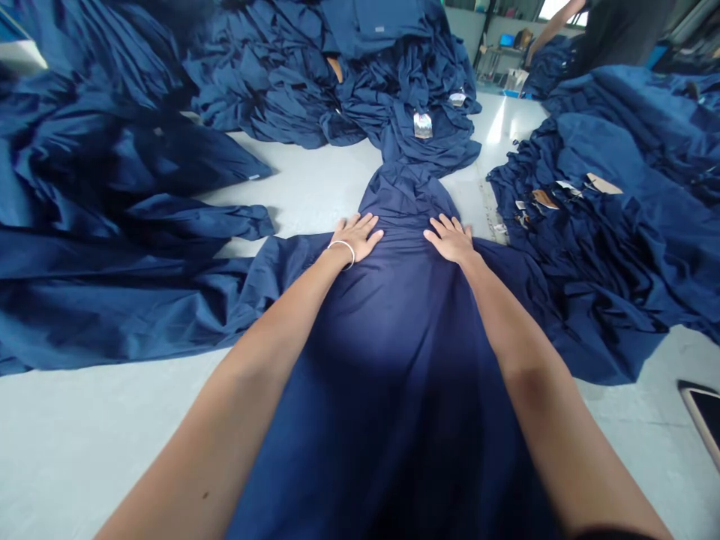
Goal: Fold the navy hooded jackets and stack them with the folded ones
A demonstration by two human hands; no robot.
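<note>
Since the head camera looks down along my own arms, both hands show plainly: my left hand (357,236), with a thin white bangle (340,253) at the wrist, and my right hand (450,240) lie open and flat, fingers spread, grasping nothing and only pressing on the navy garment (402,337). That garment stretches out from under my arms across the pale floor (84,457), narrowing just past my fingers into a bunched length of cloth that runs into the heap ahead. More heaps of navy garments (337,82) lie ahead and to both sides, some with paper hang tags (423,125) showing. At the lower right edge, a flat dark device (703,416) sits on the floor, partly cut off. Far ahead on the right, a co-worker (616,30) stands beside the heaps.
</note>
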